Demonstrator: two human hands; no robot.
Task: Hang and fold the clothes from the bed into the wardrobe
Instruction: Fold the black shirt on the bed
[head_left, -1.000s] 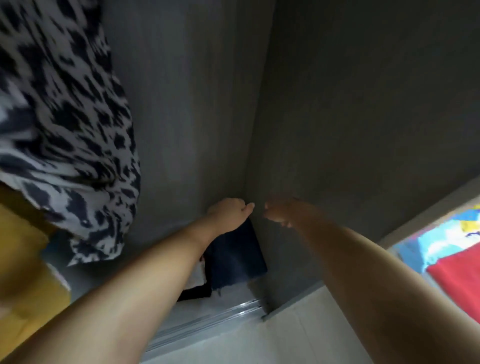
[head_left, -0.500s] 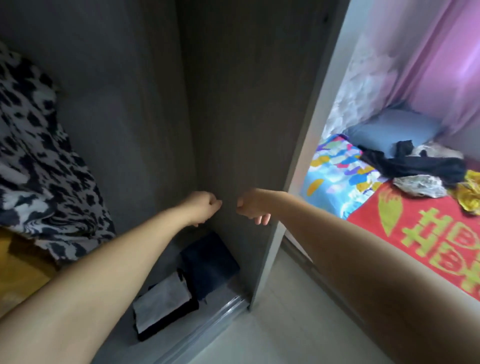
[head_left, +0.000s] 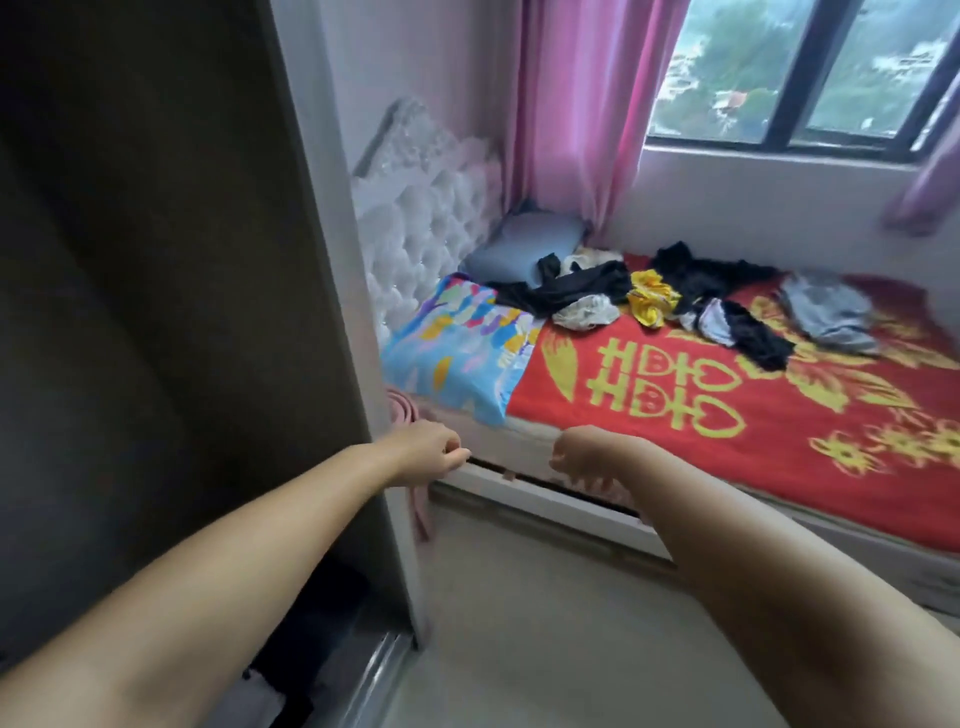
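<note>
The head view looks from the wardrobe (head_left: 171, 312) on the left toward the bed (head_left: 727, 431) on the right. Both bare arms of the person are stretched forward, in front of the near edge of the bed.

The left hand (head_left: 431, 449) is beside the pale front edge of the wardrobe side panel. Its fingers are curled inward with the thumb against them, and nothing can be seen inside the grip. The right hand (head_left: 582, 460) is a little apart from the left one, with the palm turned down and the fingers loosely bent. It also holds nothing.

The clothes lie on the far part of the bed, near the window (head_left: 810, 73), well apart from both hands. There is a black garment (head_left: 566, 291) just beside the blue-grey pillow (head_left: 524, 249), a small white garment (head_left: 584, 314) touching it, a yellow garment (head_left: 652, 299), another black garment (head_left: 711, 273) behind, a black and white piece (head_left: 737, 327), and a grey garment (head_left: 831, 312) further right. All of them are crumpled (none is folded) on the red blanket (head_left: 675, 415) with yellow signs.

A colourful pillow (head_left: 457, 348) lies at the head end, next to the white tufted headboard (head_left: 421, 228). A pink curtain (head_left: 576, 109) hangs in the corner.

At the bottom of the wardrobe some dark folded cloth (head_left: 311, 634) is visible, but it is too dim to tell more
</note>
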